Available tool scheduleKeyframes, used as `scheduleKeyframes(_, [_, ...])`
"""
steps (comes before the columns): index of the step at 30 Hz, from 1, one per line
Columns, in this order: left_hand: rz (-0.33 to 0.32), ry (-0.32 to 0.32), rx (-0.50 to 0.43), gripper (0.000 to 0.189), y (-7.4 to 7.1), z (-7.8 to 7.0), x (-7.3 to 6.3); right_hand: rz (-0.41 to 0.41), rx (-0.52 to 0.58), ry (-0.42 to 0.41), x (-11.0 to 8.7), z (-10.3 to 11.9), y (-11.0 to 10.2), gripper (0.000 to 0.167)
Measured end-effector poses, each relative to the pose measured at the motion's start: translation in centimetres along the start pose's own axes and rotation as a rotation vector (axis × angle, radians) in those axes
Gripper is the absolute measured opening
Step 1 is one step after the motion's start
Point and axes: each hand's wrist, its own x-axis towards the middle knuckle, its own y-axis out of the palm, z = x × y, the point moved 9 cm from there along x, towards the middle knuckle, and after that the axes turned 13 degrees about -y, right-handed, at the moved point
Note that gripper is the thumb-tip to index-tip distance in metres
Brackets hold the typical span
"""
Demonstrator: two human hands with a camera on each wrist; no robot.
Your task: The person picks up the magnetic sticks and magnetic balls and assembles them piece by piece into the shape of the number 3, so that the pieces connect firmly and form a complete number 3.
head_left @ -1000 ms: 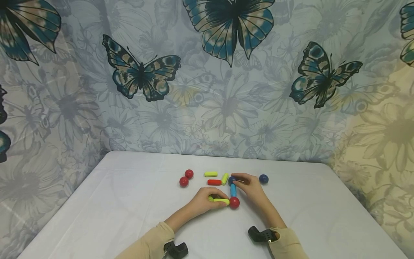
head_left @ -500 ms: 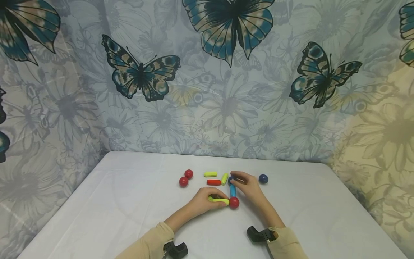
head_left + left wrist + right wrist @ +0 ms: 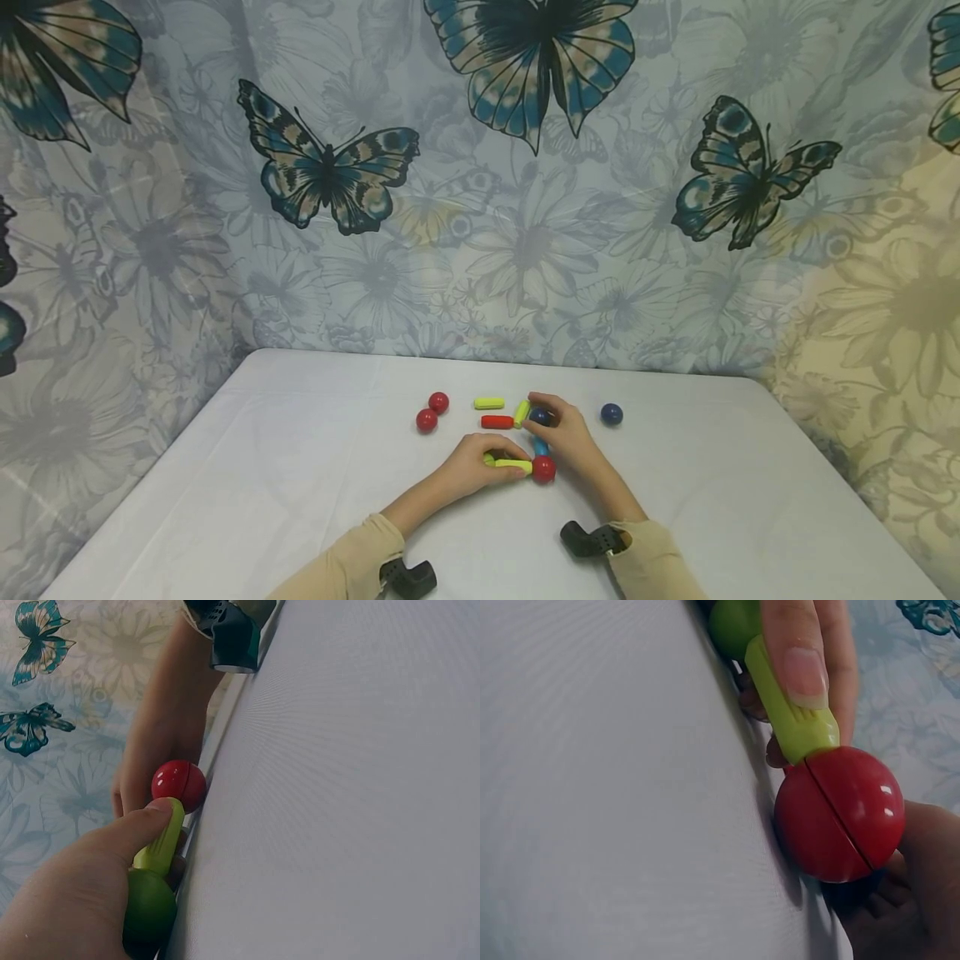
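Note:
My left hand (image 3: 471, 465) pinches a yellow-green magnetic rod (image 3: 513, 465) between thumb and fingers. A green ball (image 3: 150, 911) sits at the rod's near end, partly hidden by the palm in the left wrist view. At its other end is a red ball (image 3: 840, 814) with a seam across it. From the red ball a light-blue rod (image 3: 541, 447) runs back to a dark blue ball (image 3: 539, 416). My right hand (image 3: 566, 432) arches over this blue ball, its thumb and fingers apart. Their tips are right beside a loose yellow-green rod (image 3: 521, 414).
A red rod (image 3: 497, 422) touches the loose yellow-green rod, and another yellow-green rod (image 3: 489, 403) lies behind. Two red balls, one nearer (image 3: 427, 421) and one farther (image 3: 438, 403), are at the left. A second blue ball (image 3: 612, 414) rests right on the white table (image 3: 247, 467).
My right hand has shifted left off the dark blue ball, its fingertips coming up to the loose yellow-green rod. The left hand keeps its hold on the rod.

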Motion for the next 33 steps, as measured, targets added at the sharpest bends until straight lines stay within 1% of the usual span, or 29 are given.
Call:
scheduleKeyframes(10, [-0.028,-0.004,0.011,0.021,0.0,0.2,0.1,0.002,-0.07,-0.002,0.2,0.3,0.2,0.05])
scheduleKeyframes(18, [-0.012,-0.004,0.0,0.021,0.0,-0.1,-0.1,-0.004,-0.105,0.023,0.3,0.5,0.3,0.051])
scheduleKeyframes(23, [-0.018,-0.006,0.006,0.022,0.0,-0.1,-0.1,-0.003,-0.136,0.024,0.4,0.6,0.5,0.052])
scheduleKeyframes(24, [-0.022,-0.008,0.01,0.022,0.0,-0.2,-0.2,-0.002,-0.138,0.019,0.5,0.6,0.5,0.052])
scheduleKeyframes(28, [-0.025,0.01,0.003,0.021,-0.3,-1.7,-1.0,-0.004,-0.129,0.014,0.6,0.6,0.6,0.051])
scheduleKeyframes(31, [-0.017,0.017,-0.009,0.021,-0.3,-1.6,-0.9,-0.001,-0.125,0.01,0.7,0.5,0.5,0.051])
scheduleKeyframes(33, [-0.011,0.012,-0.008,0.021,-0.2,-0.9,-0.5,0.002,-0.118,0.013,0.7,0.4,0.4,0.051])
